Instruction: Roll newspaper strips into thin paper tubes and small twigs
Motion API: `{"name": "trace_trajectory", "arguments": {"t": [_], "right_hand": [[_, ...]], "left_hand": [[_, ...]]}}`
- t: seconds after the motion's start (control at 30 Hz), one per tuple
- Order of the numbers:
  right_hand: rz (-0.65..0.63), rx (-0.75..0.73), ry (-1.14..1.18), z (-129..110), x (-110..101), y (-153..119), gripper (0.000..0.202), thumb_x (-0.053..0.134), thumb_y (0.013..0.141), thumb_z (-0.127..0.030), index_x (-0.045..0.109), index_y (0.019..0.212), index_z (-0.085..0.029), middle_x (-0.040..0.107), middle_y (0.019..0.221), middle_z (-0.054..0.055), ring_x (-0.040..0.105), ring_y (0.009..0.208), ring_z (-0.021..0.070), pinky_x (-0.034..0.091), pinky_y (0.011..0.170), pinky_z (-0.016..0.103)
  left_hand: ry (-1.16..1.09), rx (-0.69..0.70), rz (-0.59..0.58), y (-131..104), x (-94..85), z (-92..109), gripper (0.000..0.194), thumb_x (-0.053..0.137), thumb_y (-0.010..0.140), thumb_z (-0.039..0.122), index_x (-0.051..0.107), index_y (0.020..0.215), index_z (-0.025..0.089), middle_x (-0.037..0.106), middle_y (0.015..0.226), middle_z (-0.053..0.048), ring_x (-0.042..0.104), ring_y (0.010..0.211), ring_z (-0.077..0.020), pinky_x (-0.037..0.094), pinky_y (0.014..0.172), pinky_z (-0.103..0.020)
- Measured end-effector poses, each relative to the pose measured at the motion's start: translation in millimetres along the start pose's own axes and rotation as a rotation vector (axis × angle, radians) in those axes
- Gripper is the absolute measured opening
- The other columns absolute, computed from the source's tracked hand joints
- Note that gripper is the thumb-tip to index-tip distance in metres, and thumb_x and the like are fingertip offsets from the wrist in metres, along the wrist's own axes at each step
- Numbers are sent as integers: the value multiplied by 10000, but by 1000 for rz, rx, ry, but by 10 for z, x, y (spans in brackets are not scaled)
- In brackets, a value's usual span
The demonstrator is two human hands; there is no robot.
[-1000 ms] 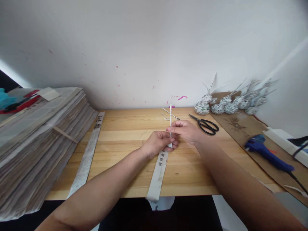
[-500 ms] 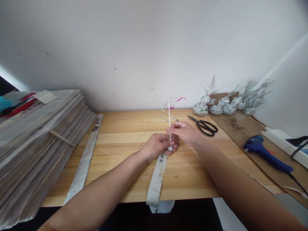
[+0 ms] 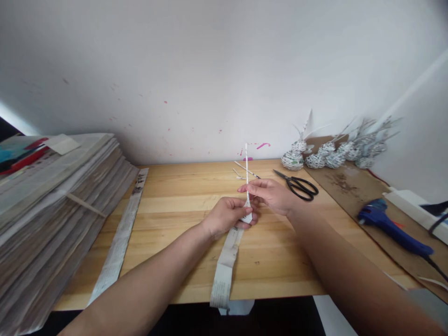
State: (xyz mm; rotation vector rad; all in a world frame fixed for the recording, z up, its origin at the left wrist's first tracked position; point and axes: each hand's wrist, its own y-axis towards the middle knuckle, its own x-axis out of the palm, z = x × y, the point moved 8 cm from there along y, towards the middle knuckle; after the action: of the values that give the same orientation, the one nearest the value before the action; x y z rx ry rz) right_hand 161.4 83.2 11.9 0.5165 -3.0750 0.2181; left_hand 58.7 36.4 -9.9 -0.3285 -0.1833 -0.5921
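Observation:
A printed paper strip [image 3: 224, 273] runs from the front edge of the wooden table up to my hands, where it narrows into a thin rolled paper stick [image 3: 247, 163] pointing up. My left hand [image 3: 231, 213] is closed on the strip at the wide lower end of the roll. Just above it, my right hand [image 3: 268, 193] pinches the stick between thumb and fingers. Behind the hands, thin paper sticks [image 3: 248, 169] lie crossed on the table.
Black scissors [image 3: 297, 184] lie right of my right hand. Woven paper figures [image 3: 292, 159] stand at the back right. A blue glue gun [image 3: 394, 227] rests on cardboard [image 3: 345, 186]. A tall paper stack [image 3: 80, 200] and another strip [image 3: 121, 233] are at left.
The rolled stick reaches slightly higher, and more of its wide folded base shows between my hands. My right fingers have shifted around the stick. The view has moved slightly.

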Motion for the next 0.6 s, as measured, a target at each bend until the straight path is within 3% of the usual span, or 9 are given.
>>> {"name": "trace_trajectory", "arguments": {"t": [0.1, 0.23, 0.43, 0.53, 0.6], "right_hand": [[-89, 31, 20, 23, 72, -14, 382, 737, 710, -473, 700, 876, -131, 564, 632, -5, 480, 544, 83, 349, 519, 233], [-5, 5, 49, -2, 44, -7, 342, 795, 640, -429, 680, 753, -126, 547, 604, -15, 455, 533, 73, 325, 499, 228], [49, 26, 52, 3, 86, -11, 402, 839, 560, -418, 530, 590, -162, 455, 488, -55, 383, 457, 68, 248, 441, 225], [83, 6, -2, -18, 45, -19, 406, 810, 597, -466, 537, 601, -166, 447, 487, -53, 383, 457, 70, 248, 438, 226], [35, -8, -21, -37, 47, -23, 382, 762, 657, -504, 615, 691, -153, 498, 549, -31, 418, 494, 77, 287, 462, 230]], "left_hand": [[23, -5, -4, 5, -16, -14, 314, 724, 721, 384, 694, 864, 107, 660, 778, -77, 618, 724, -145, 500, 674, -287], [65, 19, -7, 9, -19, -14, 309, 698, 749, 393, 696, 875, 111, 655, 785, -72, 607, 723, -130, 499, 678, -271], [71, 24, 1, 8, -4, -12, 284, 705, 741, 386, 698, 823, 113, 658, 808, -71, 601, 727, -119, 495, 690, -265], [50, 23, -3, 7, -4, -9, 282, 696, 750, 373, 702, 858, 112, 660, 811, -76, 602, 721, -119, 488, 684, -267], [41, 17, -7, 5, -5, -9, 300, 691, 753, 362, 704, 925, 116, 663, 816, -80, 611, 734, -129, 489, 686, -276]]}}
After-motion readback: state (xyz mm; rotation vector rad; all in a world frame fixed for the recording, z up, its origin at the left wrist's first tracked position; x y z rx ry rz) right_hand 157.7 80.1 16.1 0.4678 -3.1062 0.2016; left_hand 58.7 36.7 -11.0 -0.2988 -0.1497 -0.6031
